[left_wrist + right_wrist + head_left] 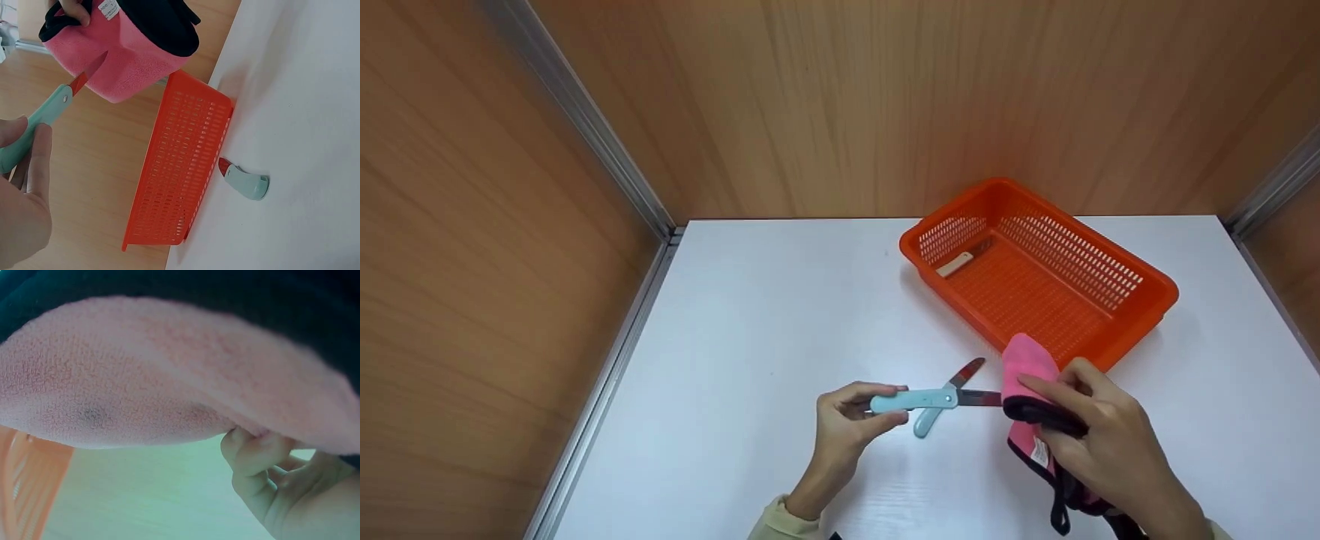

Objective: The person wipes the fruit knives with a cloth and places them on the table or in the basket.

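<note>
My left hand (840, 431) pinches the light blue handle of a folding knife (915, 400) between thumb and fingers. Its blade is folded out, partly red, and points right toward a pink cloth (1026, 361) with black edging. In the left wrist view the blade (79, 83) overlaps the cloth; whether they touch I cannot tell. My right hand (1114, 439) grips the cloth, which is folded over and hangs with a black loop and white label. A second light blue folding knife (928, 421), its blade out and red toward the tip, lies on the table beneath the held one.
An orange perforated basket (1159, 292) stands on the white table (720, 360) behind the cloth. Inside its left end lies a beige-handled object (955, 264), apparently another folding knife. Wooden panels (825, 105) with metal edge strips rise behind and beside the table.
</note>
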A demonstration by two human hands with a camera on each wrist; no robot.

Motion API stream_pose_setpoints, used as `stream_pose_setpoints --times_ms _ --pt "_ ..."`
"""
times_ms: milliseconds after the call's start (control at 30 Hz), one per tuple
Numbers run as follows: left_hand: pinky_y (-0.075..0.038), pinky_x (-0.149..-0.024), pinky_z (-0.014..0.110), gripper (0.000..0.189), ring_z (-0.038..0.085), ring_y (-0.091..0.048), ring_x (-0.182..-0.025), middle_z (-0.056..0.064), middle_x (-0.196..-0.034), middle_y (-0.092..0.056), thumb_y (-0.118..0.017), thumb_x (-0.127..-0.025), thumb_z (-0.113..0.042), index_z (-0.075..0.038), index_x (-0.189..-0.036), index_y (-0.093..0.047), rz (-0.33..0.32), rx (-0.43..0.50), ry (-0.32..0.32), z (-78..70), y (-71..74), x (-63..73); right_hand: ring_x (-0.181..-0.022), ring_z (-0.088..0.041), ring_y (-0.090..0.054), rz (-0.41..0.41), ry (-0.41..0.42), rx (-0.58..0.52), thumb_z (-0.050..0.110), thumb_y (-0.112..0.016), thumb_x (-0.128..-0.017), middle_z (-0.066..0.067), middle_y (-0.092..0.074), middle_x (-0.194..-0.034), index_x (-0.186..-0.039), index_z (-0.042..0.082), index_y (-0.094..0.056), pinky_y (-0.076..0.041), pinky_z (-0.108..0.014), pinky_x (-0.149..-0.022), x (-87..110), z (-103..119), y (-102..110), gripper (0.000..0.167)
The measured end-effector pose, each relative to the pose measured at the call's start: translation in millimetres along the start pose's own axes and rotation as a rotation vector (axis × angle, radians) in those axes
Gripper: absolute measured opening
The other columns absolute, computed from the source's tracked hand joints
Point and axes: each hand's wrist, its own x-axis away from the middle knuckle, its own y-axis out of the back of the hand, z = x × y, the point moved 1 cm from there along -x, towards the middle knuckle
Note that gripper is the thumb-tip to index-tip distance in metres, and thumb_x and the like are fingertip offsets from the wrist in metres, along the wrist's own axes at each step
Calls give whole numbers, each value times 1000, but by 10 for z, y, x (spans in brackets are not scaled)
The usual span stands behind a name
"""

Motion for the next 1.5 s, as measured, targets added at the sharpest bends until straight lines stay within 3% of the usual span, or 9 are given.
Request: stream_pose_setpoints --times_ms 233,400,667,900,1167,1500 --pt "-58 -78 37 32 32 -67 -89 22 -99 -69 -80 -70 4 11 -98 -66 14 -3 -4 -4 -55 -5 -63 -5 -48 49 81 -4 -6 -84 -55 7 -45 -80 -95 14 -76 -53 -17 -54 -16 52 -89 46" --pt "-58 -76 38 32 32 -68 -87 20 -97 -69 -80 -69 3 12 -97 -66 22 -1 -30 2 -78 9 -61 -5 -46 133 132 42 -5 -80 -55 5 -47 -83 -101 19 -74 -52 -17 -53 -16 117 -172 52" --pt "-58 -76 40 31 34 -68 -87 22 -96 -69 -80 -70 2 14 -94 -65 30 48 -119 5 -98 23 -60 -7 -39 289 97 183 7 -83 -63 6 -35 -76 -107 27 -74 -45 -14 -50 -6 222 -261 49" --pt "-58 -74 39 29 35 -69 -84 24 -95 -68 -80 -68 4 14 -91 -64 20 78 -135 20 -82 56 -59 -9 -43 320 56 214 10 -84 -63 5 -38 -76 -104 25 -75 -50 -16 -53 17 247 -255 44" --pt "-59 -72 37 27 34 -69 -84 24 -95 -68 -77 -69 8 15 -91 -63 25 110 -168 -11 -52 55 -60 -10 -43 316 10 196 6 -79 -62 5 -39 -80 -104 25 -75 -44 -15 -49 23 197 -226 47" --pt "-59 -73 38 30 34 -69 -85 24 -95 -68 -77 -70 7 18 -91 -59 16 96 -139 -41 7 57 -65 -12 -45 355 -36 196 14 -85 -62 3 -42 -84 -107 25 -73 -47 -16 -52 39 133 -188 48"
